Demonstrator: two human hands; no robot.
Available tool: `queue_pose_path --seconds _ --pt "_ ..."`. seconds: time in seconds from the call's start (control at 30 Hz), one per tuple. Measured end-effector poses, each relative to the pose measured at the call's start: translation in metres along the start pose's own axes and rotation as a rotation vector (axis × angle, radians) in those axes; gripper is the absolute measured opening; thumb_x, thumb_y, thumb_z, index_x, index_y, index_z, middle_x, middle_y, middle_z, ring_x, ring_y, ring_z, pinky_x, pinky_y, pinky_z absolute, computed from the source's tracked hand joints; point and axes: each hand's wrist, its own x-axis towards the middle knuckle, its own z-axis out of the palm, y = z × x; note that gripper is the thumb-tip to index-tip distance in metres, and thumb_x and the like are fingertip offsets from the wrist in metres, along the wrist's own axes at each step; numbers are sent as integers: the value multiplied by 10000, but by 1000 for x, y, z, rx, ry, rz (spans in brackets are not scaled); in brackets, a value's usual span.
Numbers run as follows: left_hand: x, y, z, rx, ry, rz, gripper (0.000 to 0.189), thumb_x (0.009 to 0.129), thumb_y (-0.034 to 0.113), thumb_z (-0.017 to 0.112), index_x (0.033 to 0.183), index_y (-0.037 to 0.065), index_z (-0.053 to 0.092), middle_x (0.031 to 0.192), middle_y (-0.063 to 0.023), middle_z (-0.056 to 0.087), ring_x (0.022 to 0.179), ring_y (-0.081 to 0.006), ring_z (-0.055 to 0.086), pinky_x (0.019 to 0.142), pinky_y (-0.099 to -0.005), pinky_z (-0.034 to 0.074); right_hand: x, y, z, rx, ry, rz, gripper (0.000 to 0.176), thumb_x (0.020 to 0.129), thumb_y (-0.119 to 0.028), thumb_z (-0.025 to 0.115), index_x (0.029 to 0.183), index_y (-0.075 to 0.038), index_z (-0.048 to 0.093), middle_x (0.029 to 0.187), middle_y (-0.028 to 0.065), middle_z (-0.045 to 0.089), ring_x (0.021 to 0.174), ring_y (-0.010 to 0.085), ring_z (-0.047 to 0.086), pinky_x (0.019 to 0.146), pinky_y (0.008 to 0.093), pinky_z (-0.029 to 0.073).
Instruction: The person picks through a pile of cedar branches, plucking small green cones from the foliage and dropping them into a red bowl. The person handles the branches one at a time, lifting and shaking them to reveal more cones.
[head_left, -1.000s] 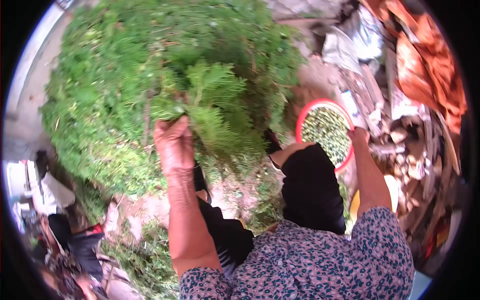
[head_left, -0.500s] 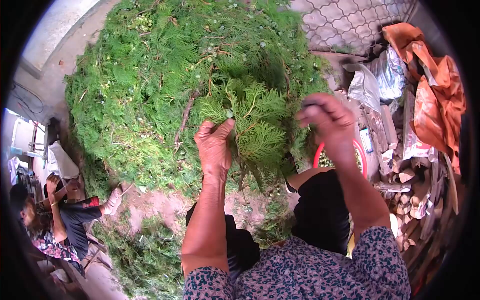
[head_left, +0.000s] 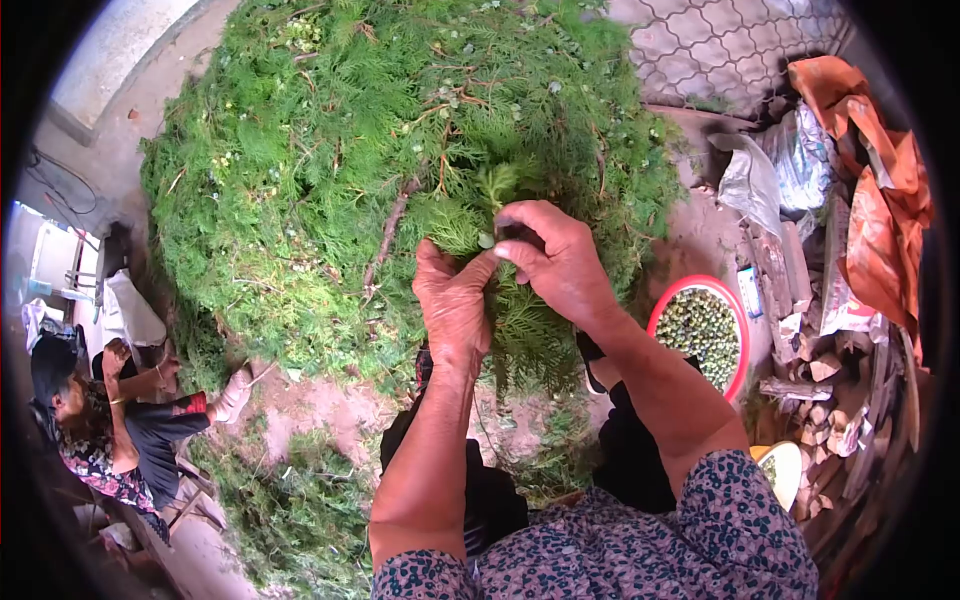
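Observation:
My left hand is closed in a pinch on an arborvitae sprig, whose flat green fronds hang below and show above the fingers. A small pale-green cone sits by the left thumb tip. My right hand meets the left one at the sprig, thumb and forefinger bent together at this cone. Part of the sprig is hidden behind both hands. Under and beyond them spreads a large heap of cut arborvitae branches.
A red-rimmed basin of picked green cones stands on my right, a yellowish container nearer me. Firewood and an orange sheet lie further right. Another person sits at left. More branches lie at lower left.
My right hand has come in from the right side to the sprig, uncovering the basin of cones. My left hand still holds the sprig.

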Motion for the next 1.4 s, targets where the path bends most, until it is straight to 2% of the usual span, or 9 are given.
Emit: queue_pose_path --seconds 0.13,0.37,0.47,0.53,0.73,0.97,1.03,1.23,1.4 --pt "1 -3 -4 1 10 -26 330 731 -144 547 998 38 476 955 -74 574 813 -142 565 704 -254 471 3 -7 -8 252 -83 331 240 749 51 593 975 -12 544 831 21 557 677 53 536 504 193 466" --pt "-1 -2 2 130 -7 -23 301 715 -137 581 932 44 477 908 -50 559 785 -124 551 687 -244 467 7 4 -16 76 -67 142 193 752 45 588 936 -8 563 819 17 554 651 59 530 504 185 455" --pt "-2 -3 4 154 -9 -29 301 714 -134 589 926 46 473 886 -38 547 770 -118 540 680 -244 462 7 -2 -19 195 -35 374 199 691 -7 620 886 13 589 803 116 581 727 199 583 668 298 465" --pt "-2 -4 6 163 -18 -48 301 714 -131 592 926 47 472 880 -35 542 766 -115 535 678 -242 459 6 4 -19 -15 -50 87 187 700 -25 618 886 -11 603 818 129 574 766 265 578 684 340 460" --pt "-4 -2 12 236 -55 -58 315 724 -121 590 955 44 451 904 -45 543 795 -117 530 681 -236 454 3 6 -22 -332 -89 13 104 722 -38 605 826 -43 612 806 130 575 752 333 560 653 417 448" --pt "-1 -7 11 162 -85 -68 329 726 -131 566 986 35 452 953 -68 556 820 -129 543 705 -248 458 1 10 -14 12 93 -16 51 748 -26 580 795 -40 597 674 92 572 602 234 557 548 324 441" --pt "0 -6 12 107 -84 -60 334 722 -136 564 988 32 454 953 -68 558 821 -131 546 709 -249 459 1 3 -15 377 33 375 33 781 -23 555 797 -9 580 655 31 550 567 114 513 499 250 405" --pt "3 -5 6 117 -77 -22 349 708 -144 572 987 32 459 950 -68 567 822 -131 551 718 -247 459 -2 2 -15 838 0 598 62 812 -26 530 859 9 551 634 2 510 539 69 462 476 213 373" --pt "2 -4 8 171 -15 87 341 696 -125 599 968 19 454 935 -72 578 818 -132 552 726 -253 458 -7 -7 -3 331 98 195 46 819 4 515 865 3 517 721 30 508 562 80 477 483 235 399"
